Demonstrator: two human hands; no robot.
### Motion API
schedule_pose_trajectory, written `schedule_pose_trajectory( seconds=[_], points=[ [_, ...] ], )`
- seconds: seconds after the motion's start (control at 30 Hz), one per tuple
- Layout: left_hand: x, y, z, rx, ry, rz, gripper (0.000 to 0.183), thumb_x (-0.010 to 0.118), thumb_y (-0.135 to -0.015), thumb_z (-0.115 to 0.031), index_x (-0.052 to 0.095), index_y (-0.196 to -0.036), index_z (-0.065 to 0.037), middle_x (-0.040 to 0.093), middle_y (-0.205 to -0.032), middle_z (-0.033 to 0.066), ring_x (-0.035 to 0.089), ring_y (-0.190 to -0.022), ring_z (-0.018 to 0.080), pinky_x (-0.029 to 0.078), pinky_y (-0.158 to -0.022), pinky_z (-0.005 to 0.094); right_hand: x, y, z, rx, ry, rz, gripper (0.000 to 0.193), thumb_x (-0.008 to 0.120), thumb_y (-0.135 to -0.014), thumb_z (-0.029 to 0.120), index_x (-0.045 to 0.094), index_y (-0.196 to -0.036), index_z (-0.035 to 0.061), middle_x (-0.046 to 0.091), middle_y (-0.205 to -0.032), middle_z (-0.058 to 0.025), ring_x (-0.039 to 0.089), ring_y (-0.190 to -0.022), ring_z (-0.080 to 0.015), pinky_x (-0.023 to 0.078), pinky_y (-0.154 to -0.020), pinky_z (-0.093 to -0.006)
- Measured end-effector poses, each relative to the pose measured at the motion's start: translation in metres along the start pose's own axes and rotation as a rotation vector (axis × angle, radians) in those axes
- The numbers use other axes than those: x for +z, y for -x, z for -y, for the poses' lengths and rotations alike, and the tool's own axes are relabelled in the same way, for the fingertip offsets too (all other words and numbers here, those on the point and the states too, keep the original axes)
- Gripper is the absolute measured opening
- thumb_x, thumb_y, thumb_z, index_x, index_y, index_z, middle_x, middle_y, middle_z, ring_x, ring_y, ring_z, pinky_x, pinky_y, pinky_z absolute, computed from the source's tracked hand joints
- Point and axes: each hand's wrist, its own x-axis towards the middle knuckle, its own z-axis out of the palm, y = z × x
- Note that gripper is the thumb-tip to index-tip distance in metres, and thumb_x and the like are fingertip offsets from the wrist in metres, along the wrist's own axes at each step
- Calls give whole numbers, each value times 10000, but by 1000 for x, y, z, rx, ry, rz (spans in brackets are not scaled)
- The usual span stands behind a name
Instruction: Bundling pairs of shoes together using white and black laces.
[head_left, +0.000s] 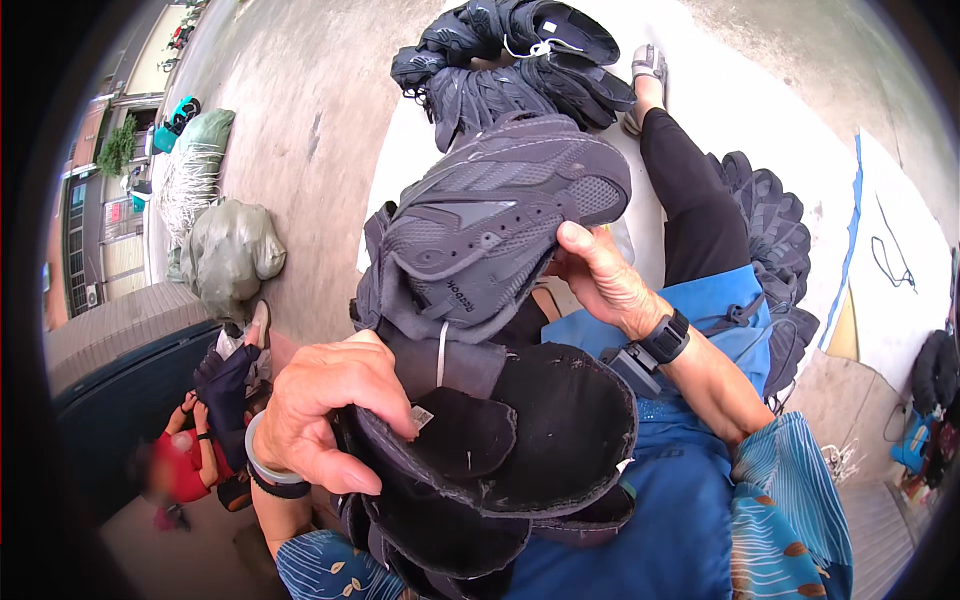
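Note:
A dark grey shoe upper [490,225] with lace holes and a mesh toe lies across the middle, over my lap. My right hand [610,280] grips its edge at the right, thumb on top and fingers hidden beneath. Below it, several uppers with black linings [570,420] fan out towards me, nested in one another. My left hand [325,410] is closed on the rim of these lined uppers, its thumb and forefinger along the edge. A thin white cord [442,355] runs between the grey upper and the lined ones. More uppers sit behind, partly hidden.
Tied bundles of black uppers [500,90] lie ahead on a white sheet [790,120]. Another row of uppers [775,225] rests right of my outstretched leg [690,190]. Stuffed sacks [235,250] stand at left. A person in a red top [185,465] sits at lower left.

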Motion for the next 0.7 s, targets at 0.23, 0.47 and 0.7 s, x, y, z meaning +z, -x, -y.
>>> schedule_pose_trajectory(
  seconds=[0.23, 0.47, 0.7],
  points=[
    [15, 13, 2, -185, -34, -460, 645, 669, -779, -512, 529, -1077, 43, 590, -974, 174, 565, -832, 200, 439, -765, 318, 63, 39, 51, -25, 251, 142, 542, 754, -760, 137, 510, -1228, 13, 613, -1070, -52, 555, -970, -110, 470, -858, -288],
    [4, -10, -21, -120, -353, -735, 963, 379, -831, -740, 332, -1383, 48, 396, -1380, 260, 389, -1293, 372, 220, -1092, 470, 107, 65, 38, -295, 648, 1076, 322, 724, -642, 287, 572, -685, 6, 566, -598, -183, 585, -620, -381, 452, -538, -416],
    [-28, -23, -15, -315, -331, 34, 1035, 547, -711, -757, 460, -1286, 100, 514, -1300, 223, 431, -1272, 366, 223, -1085, 470, 93, 43, 32, -291, 580, 902, 284, 732, -654, 276, 585, -667, 34, 587, -593, -154, 609, -601, -346, 458, -511, -403]
  ],
)
